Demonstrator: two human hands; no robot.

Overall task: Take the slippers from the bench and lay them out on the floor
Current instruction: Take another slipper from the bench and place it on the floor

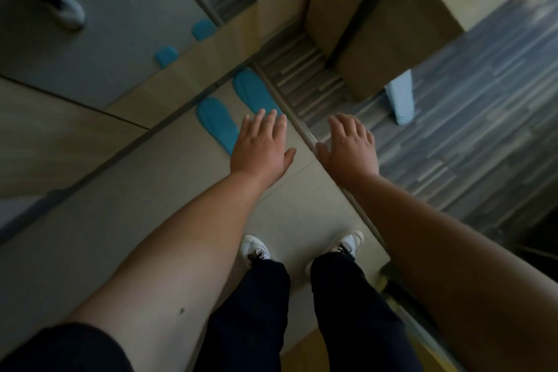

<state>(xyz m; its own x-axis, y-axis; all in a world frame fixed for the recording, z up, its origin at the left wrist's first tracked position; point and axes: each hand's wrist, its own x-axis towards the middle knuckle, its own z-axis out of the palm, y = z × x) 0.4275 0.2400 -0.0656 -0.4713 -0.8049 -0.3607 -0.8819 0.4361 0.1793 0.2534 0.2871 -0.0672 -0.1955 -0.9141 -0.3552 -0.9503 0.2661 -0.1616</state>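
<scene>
Head view, looking straight down: two blue slippers lie flat on the pale tiled floor (169,190), side by side but apart, close against the base of a mirrored wall panel (99,48). The left slipper (216,121) is fully in sight; the right slipper (250,89) lies just beside the metal strip (297,127) where tile meets a striped grey carpet (471,130), its near end hidden under fingers. Both toes repeat as reflections in the mirror.

The left hand (261,149) hangs palm down, fingers spread and released, holding nothing, over the near end of the right slipper; contact cannot be judged. The right hand (351,146) is likewise open and empty, fingers loosely splayed above the strip and the carpet's edge.

Below stand the person's white sneakers (256,248) and dark trousers. A wooden cabinet (377,24) stands at the carpet's far edge, with something pale blue (400,96) leaning beside it.
</scene>
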